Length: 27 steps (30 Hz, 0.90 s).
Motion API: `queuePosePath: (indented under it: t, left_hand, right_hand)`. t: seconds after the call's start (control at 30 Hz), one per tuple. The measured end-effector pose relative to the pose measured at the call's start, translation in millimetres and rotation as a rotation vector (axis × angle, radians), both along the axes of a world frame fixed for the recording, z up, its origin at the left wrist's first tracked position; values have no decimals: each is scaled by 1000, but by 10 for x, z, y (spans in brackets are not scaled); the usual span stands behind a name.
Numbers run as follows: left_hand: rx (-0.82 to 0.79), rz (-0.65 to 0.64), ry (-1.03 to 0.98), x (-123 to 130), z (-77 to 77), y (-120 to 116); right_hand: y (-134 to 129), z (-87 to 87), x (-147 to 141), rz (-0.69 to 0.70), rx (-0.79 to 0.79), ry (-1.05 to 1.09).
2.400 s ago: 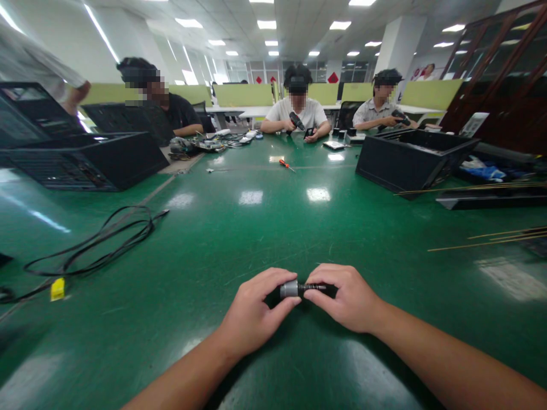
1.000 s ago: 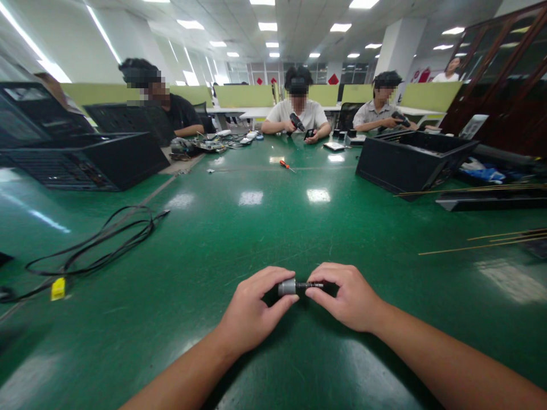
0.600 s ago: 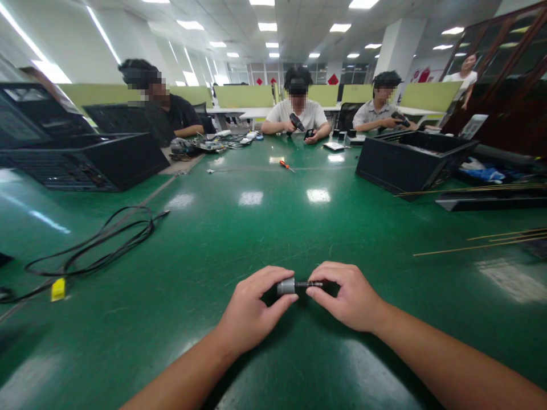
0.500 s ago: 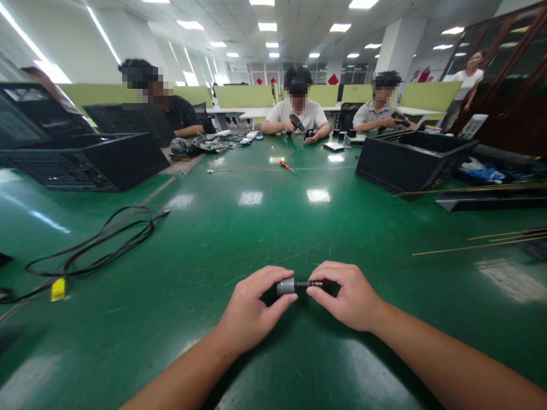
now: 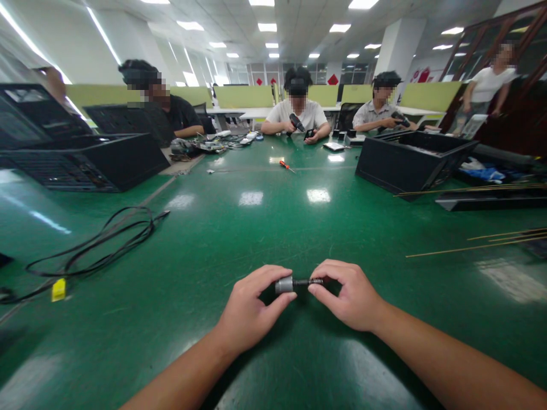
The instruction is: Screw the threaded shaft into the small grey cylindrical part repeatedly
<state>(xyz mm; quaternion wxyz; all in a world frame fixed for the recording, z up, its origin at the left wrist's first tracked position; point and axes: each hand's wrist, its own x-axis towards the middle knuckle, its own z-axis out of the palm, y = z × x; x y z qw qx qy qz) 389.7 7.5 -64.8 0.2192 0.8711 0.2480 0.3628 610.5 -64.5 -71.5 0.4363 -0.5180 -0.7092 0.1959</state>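
Between finger and thumb, my left hand (image 5: 252,310) grips a short grey metal cylinder (image 5: 284,285) by its sides. A thin dark shaft (image 5: 301,282) runs rightward out of it, lying level. My right hand (image 5: 348,296) pinches the shaft's far end, which looks ridged, like a thread or coil. The exact kind of this part is too small to tell. Both hands are low over the green tabletop (image 5: 273,233), a small gap apart.
A looped black cable (image 5: 111,245) with a yellow tag (image 5: 58,290) lies left. Further off are an orange screwdriver (image 5: 285,165) and black computer cases (image 5: 410,165) on either side. Thin yellowish rods (image 5: 461,250) reach in from the right. Co-workers (image 5: 297,111) sit across the table.
My hands have barely moved; the grey cylinder has shifted very slightly left. In the background at right, a standing person has moved to the right.
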Motion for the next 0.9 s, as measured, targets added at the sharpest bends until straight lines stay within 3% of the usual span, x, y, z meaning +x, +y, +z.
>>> queuePosePath:
  t: [0.9]
  left_hand:
    - [2, 16, 17, -27, 1, 32]
  right_hand:
    - [-2, -2, 33, -38, -3, 5]
